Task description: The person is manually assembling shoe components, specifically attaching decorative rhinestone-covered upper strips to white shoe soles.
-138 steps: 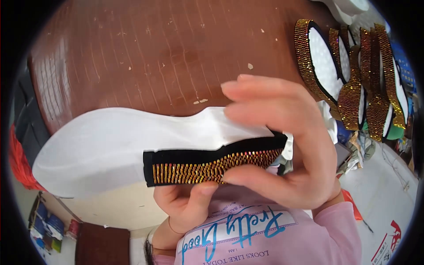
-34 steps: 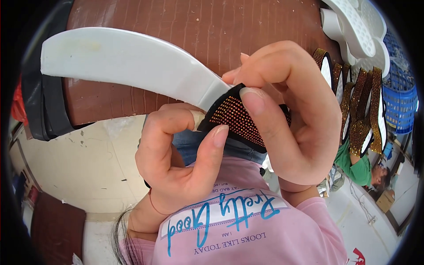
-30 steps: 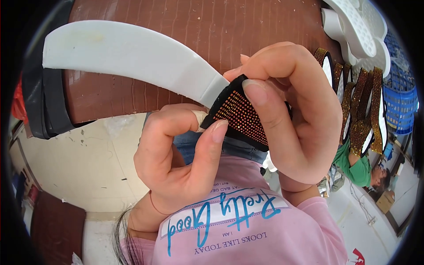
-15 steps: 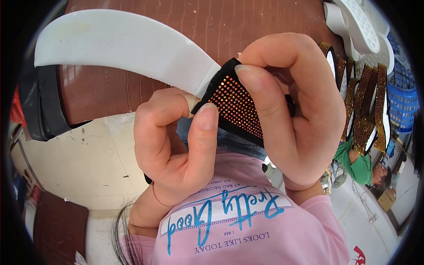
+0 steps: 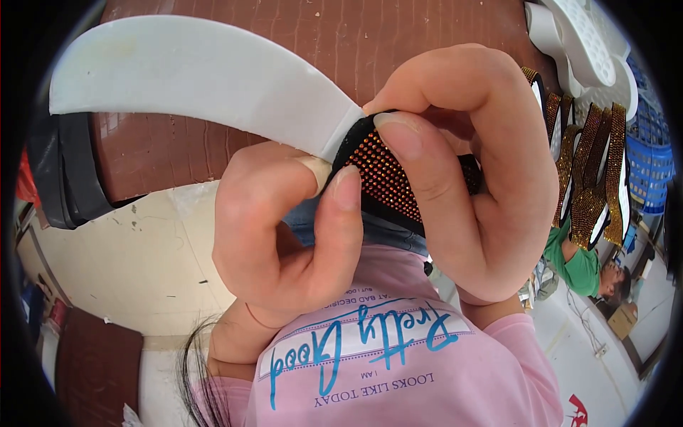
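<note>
Brown table point(image 5: 213, 142) edge runs just beyond the hands, pale floor below left; left hand point(image 5: 284, 235) and right hand point(image 5: 469, 185) both pinch the black beaded strip point(image 5: 380, 174) joined to the white curved sole piece point(image 5: 192, 71), between their fingertips

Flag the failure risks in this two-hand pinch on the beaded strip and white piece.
1. The left hand and right hand pinch the gold-beaded black strip only at the end of the white curved piece; its long free end could lever the joint apart.
2. Fingers press directly on the beads, so some may shift or come loose.
</note>
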Tool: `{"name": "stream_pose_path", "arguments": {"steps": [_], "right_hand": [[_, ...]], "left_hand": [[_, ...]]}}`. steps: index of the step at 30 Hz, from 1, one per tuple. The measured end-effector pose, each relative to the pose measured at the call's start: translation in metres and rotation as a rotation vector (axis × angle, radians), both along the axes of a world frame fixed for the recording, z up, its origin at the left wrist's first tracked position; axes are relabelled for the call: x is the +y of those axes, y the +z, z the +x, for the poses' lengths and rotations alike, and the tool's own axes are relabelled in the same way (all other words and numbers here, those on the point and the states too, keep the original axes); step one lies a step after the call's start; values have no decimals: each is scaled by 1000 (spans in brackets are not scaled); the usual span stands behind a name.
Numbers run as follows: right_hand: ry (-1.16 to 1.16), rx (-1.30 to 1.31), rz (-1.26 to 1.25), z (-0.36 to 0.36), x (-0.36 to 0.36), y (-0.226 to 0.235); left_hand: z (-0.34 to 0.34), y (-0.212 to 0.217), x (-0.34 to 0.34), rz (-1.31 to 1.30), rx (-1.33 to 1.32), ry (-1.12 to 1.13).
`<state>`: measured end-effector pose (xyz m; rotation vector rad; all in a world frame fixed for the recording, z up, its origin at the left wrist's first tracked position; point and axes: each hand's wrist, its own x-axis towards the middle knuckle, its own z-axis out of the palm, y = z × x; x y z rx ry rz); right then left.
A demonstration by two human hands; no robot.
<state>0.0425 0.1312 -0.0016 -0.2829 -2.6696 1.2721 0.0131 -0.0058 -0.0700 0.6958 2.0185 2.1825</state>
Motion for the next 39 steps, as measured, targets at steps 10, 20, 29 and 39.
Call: {"name": "stream_pose_path", "arguments": {"steps": [10, 20, 29, 39], "right_hand": [[-24, 22, -41, -1, 1, -2], [-103, -16, -245, -7, -5, -2], [-104, -131, -422, -13, 4, 3], [-91, -87, -352, -11, 2, 0]], "left_hand": [[-2, -8, 3, 28, 99, 24], [5, -1, 4, 210, -292, 25], [0, 4, -4, 339, -577, -133], [1, 0, -7, 282, -478, -183]]}}
